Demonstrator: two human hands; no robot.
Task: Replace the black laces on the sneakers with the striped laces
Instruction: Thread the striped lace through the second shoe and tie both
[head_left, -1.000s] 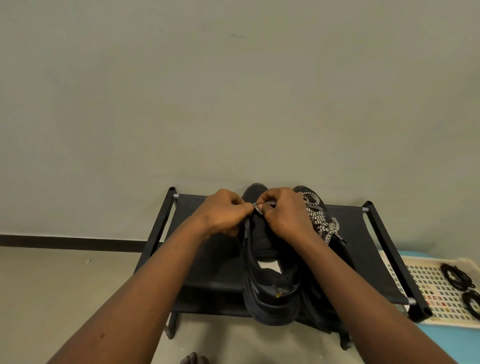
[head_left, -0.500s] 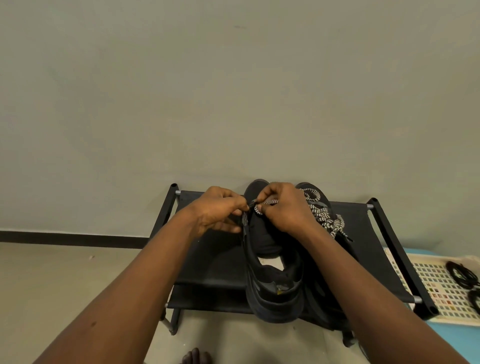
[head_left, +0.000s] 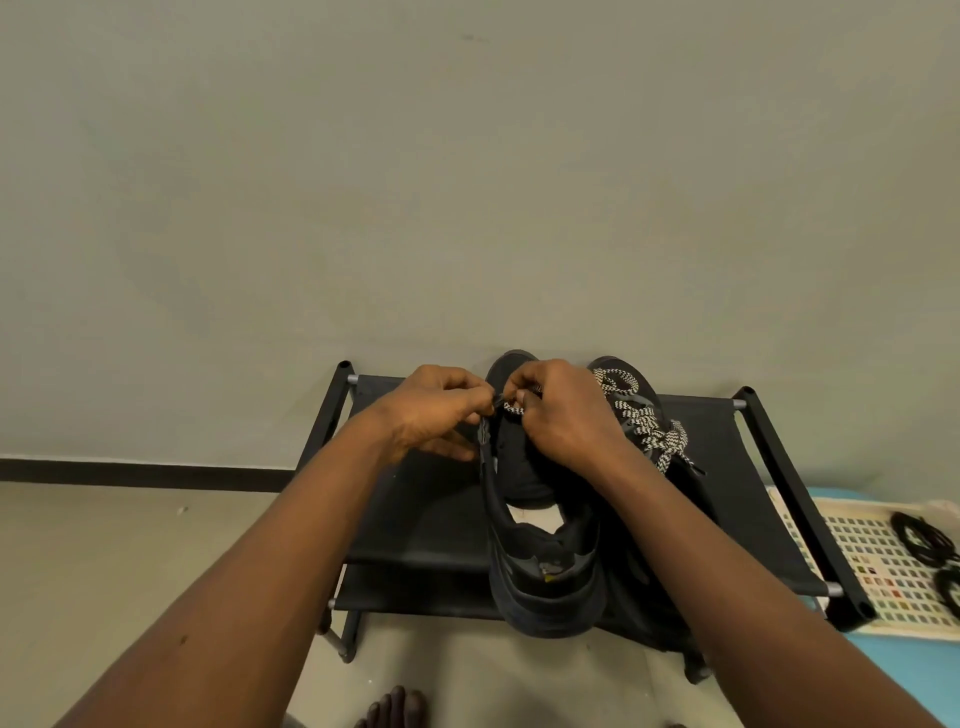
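**Change since the earlier pictures:** slight. Both hands stay at the far, toe end of the unlaced sneaker (head_left: 540, 551), just below frame centre. The short stretch of striped lace (head_left: 515, 410) between them has barely lengthened. Judgement: the first eyelet row is still being threaded, so lacing of this shoe has only begun.

**Left hand** (head_left: 436, 410): centre of frame, fingers curled, thumb and forefinger pinching the lace's dark tip at the shoe's left edge.

**Right hand** (head_left: 566, 415): just right of it, fingers curled, pinching the same lace over the tongue. Whether the lace passes through an eyelet under this hand cannot be told.

**Unlaced sneaker:** black, on the shoe rack (head_left: 415, 519), heel toward the viewer. The tongue is bare and the collar open with a pale insole showing. No black lace is visible in it.

**Laced sneaker** (head_left: 631, 582): touching the first on its right, largely hidden by the right forearm. Its black-and-white zigzag lacing (head_left: 641, 421) crosses the upper and ends in a knot. Judgement: this shoe is finished, so roughly half the task is done.

**Shoe rack:** black fabric shelves on a dark frame, standing against the wall, lower centre.

**Black laces** (head_left: 922, 538): coiled in a pale perforated basket (head_left: 857, 571) at the lower right edge, well apart from the shoes.

**Toes** (head_left: 392, 709): bare, at the bottom edge.
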